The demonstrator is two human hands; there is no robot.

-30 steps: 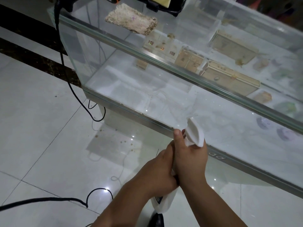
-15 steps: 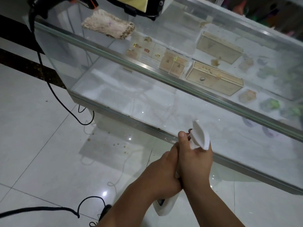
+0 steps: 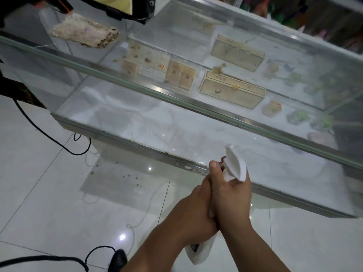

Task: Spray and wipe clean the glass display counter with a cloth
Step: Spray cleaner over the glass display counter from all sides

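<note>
You hold the white plastic trigger spray bottle [image 3: 235,166] in both hands, low in front of the steel-trimmed glass display counter [image 3: 157,89], toward the right half of its bottom front edge. Your right hand [image 3: 230,195] is curled round the neck just under the spray head, thumb raised along the left side. Whether a finger rests on the trigger cannot be told, as the head hides it. Your left hand [image 3: 193,211] is wrapped round the body below and touches the right hand. The bottle's base shows beneath both wrists. The nozzle points at the counter's front pane, near it but apart. Judgement: the bottle is light and rigid, likely slick once wet, and the neck is the correct hold. The pane is hard, smooth and breakable, so keep the nozzle off it. The frayed beige woven cloth [image 3: 84,33] lies on the countertop by its far left corner, well apart from both hands. It looks soft and limp, and is best gathered at its middle.
</note>
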